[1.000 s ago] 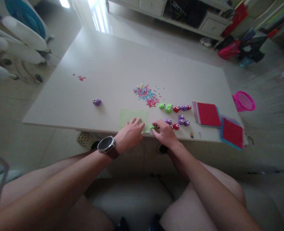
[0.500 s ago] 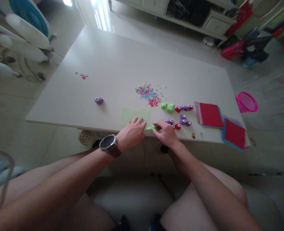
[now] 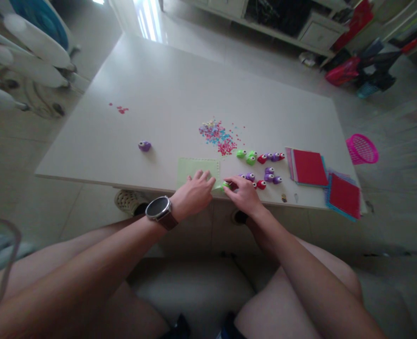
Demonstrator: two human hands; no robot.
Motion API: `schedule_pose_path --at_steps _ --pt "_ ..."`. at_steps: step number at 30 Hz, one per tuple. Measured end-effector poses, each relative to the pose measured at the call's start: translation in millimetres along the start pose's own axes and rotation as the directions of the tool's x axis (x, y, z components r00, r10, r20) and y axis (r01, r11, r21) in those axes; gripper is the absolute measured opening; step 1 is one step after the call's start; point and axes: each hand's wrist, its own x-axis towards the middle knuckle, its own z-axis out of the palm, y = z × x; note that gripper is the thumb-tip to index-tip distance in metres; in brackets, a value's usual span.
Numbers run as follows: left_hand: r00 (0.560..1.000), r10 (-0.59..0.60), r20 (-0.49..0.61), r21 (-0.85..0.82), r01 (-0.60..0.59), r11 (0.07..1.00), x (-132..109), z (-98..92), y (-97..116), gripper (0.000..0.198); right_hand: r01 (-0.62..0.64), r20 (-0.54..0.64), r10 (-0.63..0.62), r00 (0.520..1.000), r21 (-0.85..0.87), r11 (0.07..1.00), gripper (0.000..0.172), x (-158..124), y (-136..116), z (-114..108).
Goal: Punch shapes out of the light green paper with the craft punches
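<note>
A pale green sheet of paper (image 3: pixel 194 165) with small punched holes along its top and right edges lies at the table's front edge. My left hand (image 3: pixel 198 192) rests on it, fingers stretched out and a watch on the wrist. At the sheet's lower right corner, my right hand (image 3: pixel 244 192) grips a green craft punch (image 3: pixel 225 186). My fingers partly cover that punch, so whether the paper sits in its slot cannot be seen. Several purple punches (image 3: pixel 269 177), red punches (image 3: pixel 261 184) and green punches (image 3: pixel 251 157) stand just beyond my right hand.
A pile of coloured paper bits (image 3: pixel 222 139) lies past the sheet. One purple punch (image 3: pixel 144 146) stands alone at left, near a few red bits (image 3: pixel 122 110). Two stacks of coloured paper, one upper (image 3: pixel 310 168) and one lower (image 3: pixel 344 195), lie at right. A pink basket (image 3: pixel 363 149) is beyond the table.
The view has shifted very slightly. Both hands, the sheet and the green punch stay in nearly the same places.
</note>
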Motion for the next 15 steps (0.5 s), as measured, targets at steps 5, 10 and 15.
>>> schedule_pose_path --at_steps 5,10,15 --pt "1.000 -0.017 0.009 -0.032 0.017 0.999 -0.7 -3.1 1.6 0.030 0.011 0.021 -0.011 1.000 0.017 1.000 0.016 -0.4 0.2 0.0" --pt "0.999 -0.033 0.016 -0.039 0.034 0.999 0.2 -5.2 4.0 0.037 0.074 0.082 -0.079 0.994 0.054 0.996 0.016 -0.7 0.4 -2.8" --pt "0.999 -0.028 0.037 -0.046 0.030 0.998 0.2 -7.9 4.0 0.046 0.131 0.116 -0.136 0.984 0.051 0.990 0.022 0.1 -0.5 -6.4"
